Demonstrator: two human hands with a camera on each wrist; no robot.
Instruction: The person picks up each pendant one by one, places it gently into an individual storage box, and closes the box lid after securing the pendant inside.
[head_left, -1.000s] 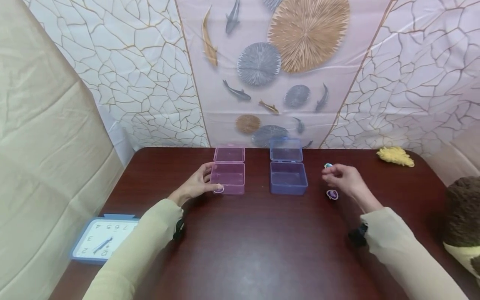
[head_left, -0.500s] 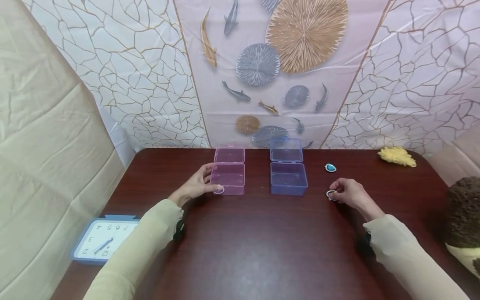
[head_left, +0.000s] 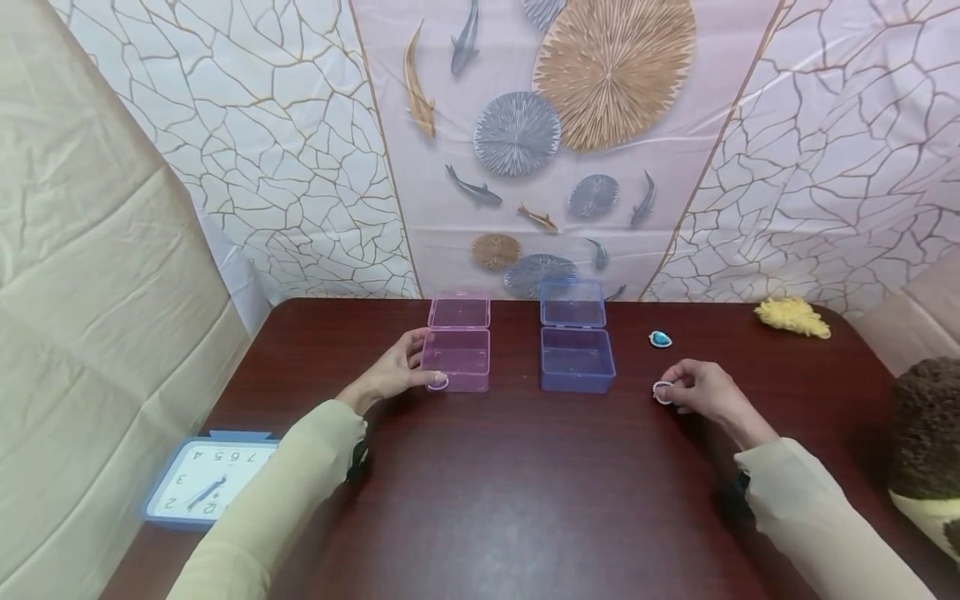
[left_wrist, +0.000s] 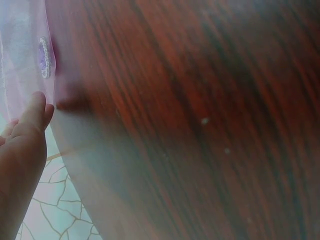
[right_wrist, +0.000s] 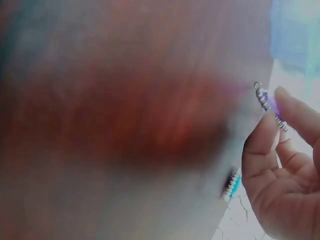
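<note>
On the left, my left hand (head_left: 388, 368) holds the open pink plastic box (head_left: 471, 382) by its left side, thumb at the front corner. A purple pendant with a pale beaded rim (left_wrist: 45, 58) shows against the box wall in the left wrist view, just beyond the fingertips. To the right, my right hand (head_left: 705, 395) pinches another purple pendant (right_wrist: 264, 101) between thumb and index finger; its small metal loop points up in the right wrist view. Behind that hand a turquoise pendant (head_left: 660, 339) lies on the table.
An open blue plastic box (head_left: 577, 381) stands between the hands. A blue-framed clock (head_left: 206, 483) lies at the left under the forearm. Yellow yarn (head_left: 792, 317) sits at the back right, and a brown fuzzy thing (head_left: 926, 425) at the right edge.
My right hand has left the turquoise pendant on the table, moved nearer to me and taken hold of the purple pendant. The left hand has stayed at the pink box.
</note>
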